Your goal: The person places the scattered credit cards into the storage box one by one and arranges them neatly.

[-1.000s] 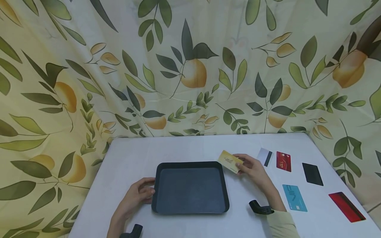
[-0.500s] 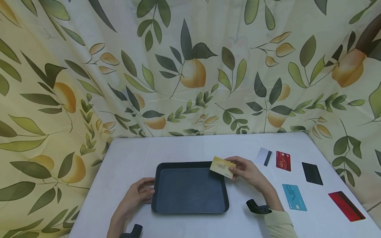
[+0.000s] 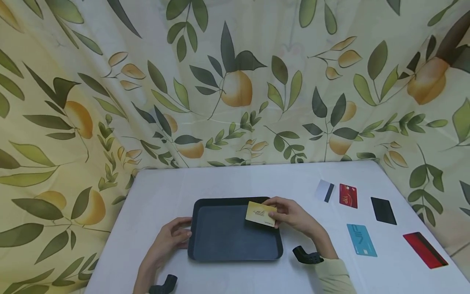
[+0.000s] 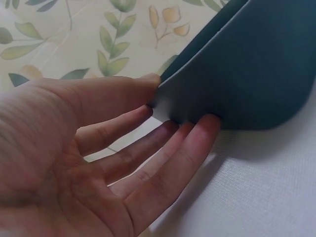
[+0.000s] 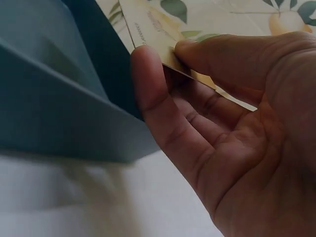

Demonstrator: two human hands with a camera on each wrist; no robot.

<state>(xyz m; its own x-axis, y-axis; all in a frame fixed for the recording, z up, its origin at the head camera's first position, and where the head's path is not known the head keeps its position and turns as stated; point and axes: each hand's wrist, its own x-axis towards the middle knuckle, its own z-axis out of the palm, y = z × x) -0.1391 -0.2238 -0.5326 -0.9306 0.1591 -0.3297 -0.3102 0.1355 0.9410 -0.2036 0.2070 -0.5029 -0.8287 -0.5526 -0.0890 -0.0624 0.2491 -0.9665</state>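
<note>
A dark blue-grey rectangular tray [image 3: 227, 241] lies on the white table. My left hand [image 3: 169, 240] holds its left edge; in the left wrist view, the thumb [image 4: 140, 89] meets the rim, with fingertips [image 4: 210, 123] against the outer wall below. My right hand [image 3: 293, 216] pinches a yellow card [image 3: 257, 213], thumb on top and fingers beneath. That card is over the upper right part of the tray, tilted a little. In the right wrist view, the yellow card [image 5: 150, 24] shows beside the tray wall [image 5: 94, 94], partly hidden by the fingers.
On the table's right side lie several more cards: a white one with a dark stripe [image 3: 324, 191], a red VIP card [image 3: 348, 196], a black one [image 3: 383, 210], a blue VIP card [image 3: 361, 240] and a red one with a black stripe [image 3: 426, 250]. A leaf-and-fruit patterned curtain [image 3: 235, 130] hangs behind.
My right hand has carried the yellow card leftward, from beside the tray's upper right corner to over the tray. The left hand stays at the tray's left edge.
</note>
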